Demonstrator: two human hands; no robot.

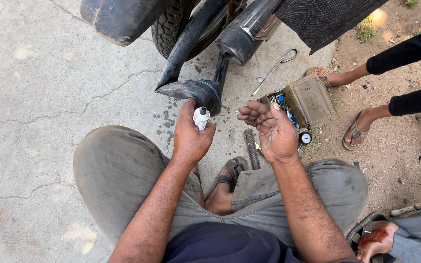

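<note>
- We've got our left hand (189, 136) wrapped tight around a small crumpled tube (201, 118), its black nozzle pointing up, right beside the curved black tyre piece (193, 90) under the motorbike.
- Our right hand (271, 130) is slack, palm up and fingers loosely curled, holding nothing, just across from the tube.
- We're squatting on cracked concrete ground (40, 97), a sandalled foot (230, 178) showing between our knees.
- A rasp-like file (252, 148) lies on the ground below the right hand.
- Past that hand sits an open metal toolbox (308, 100) with a small round gauge (306, 138) next to it.
- Somebody else's sandalled feet (354, 131) stand on the dirt beside the box.
</note>
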